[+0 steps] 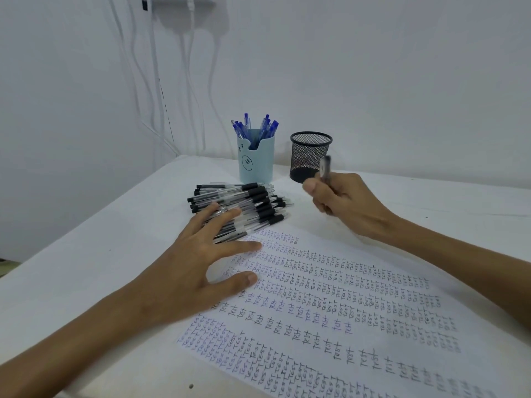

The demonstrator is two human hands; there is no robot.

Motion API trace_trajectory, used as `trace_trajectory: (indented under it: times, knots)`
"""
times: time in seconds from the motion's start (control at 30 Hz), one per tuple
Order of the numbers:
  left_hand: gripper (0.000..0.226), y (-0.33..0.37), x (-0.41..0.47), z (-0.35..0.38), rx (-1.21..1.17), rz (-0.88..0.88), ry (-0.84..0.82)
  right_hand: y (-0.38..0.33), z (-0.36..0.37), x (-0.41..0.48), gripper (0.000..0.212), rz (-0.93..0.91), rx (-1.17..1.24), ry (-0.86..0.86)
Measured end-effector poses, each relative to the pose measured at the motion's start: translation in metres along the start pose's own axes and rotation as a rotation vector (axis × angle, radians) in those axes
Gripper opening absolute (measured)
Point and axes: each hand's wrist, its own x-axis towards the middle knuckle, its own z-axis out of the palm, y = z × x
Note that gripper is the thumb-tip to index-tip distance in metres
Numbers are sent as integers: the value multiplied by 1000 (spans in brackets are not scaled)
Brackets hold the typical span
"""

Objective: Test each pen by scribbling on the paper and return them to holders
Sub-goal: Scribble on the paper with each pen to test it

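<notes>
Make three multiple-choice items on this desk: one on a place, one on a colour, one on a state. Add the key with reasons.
1. Where does the black mesh holder stand relative to the light-blue holder?
A. To its right
B. To its left
C. On top of it

2. What colour are the pens standing in the light-blue holder?
A. Black
B. Red
C. Blue

3. What is the right hand doing?
A. Hanging open and empty
B. Gripping a pen
C. Reaching into the black mesh holder

Key:
1 A: the black mesh holder sits right of the light-blue holder, apart from it.
2 C: blue tops stick out above its rim.
3 B: its fingers curl round a blurred pen.
</notes>
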Motion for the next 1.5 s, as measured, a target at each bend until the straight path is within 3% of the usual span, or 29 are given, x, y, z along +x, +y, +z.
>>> trace_trajectory:
  times: [0.07,0.17,0.3,0.37,0.5,0.57,0.83,1.5]
  knots:
    - [55,0,0,0,0,0,2,1,1,1,56,89,193,59]
    - [56,0,0,0,1,-2,1,-1,4,3,59,179,232,136]
    - [55,0,0,0,7,2,2,-1,4,-1,63,318,396,21]
    - [55,0,0,0,4,-2,1,-1,6,-5,53,348,419,-71]
    - [54,0,0,0,8,1,4,-4,11,-11,15,348,337,-208]
    - [54,0,0,0,8,3,8,-6,12,-13,9,333,356,-246]
    - [53,0,0,0,-3,5,13,-4,13,-21,9,198,169,-183]
    - [53,-1,0,0,7,3,5,-2,14,-20,22,172,195,-195]
